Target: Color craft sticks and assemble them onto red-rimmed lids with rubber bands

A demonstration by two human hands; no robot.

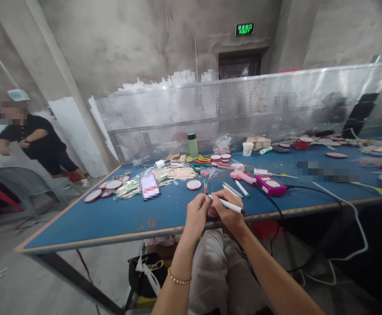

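Note:
At the table's front edge, my left hand (pixel 197 210) is closed on a thin stick (pixel 206 186) with green and reddish bands, standing up past the fingertips. My right hand (pixel 228 213) grips a white marker (pixel 232 206) like a pen, its tip meeting the left fingers; the exact contact is hidden. Just beyond lie more white markers (pixel 233 190), along with a green-capped marker (pixel 242 189). A round red-rimmed disc (pixel 194 185) lies beyond my left hand. Many plain wooden sticks (pixel 179 171) are spread farther back.
The blue table (pixel 109 218) has a perforated metal screen (pixel 164 113) behind it. A magenta box (pixel 270 185) with cables and a pink tool (pixel 241 176) lie to the right. A green bottle (pixel 192 145) and paper cup (pixel 248 148) stand behind. A person (pixel 43 135) is at far left.

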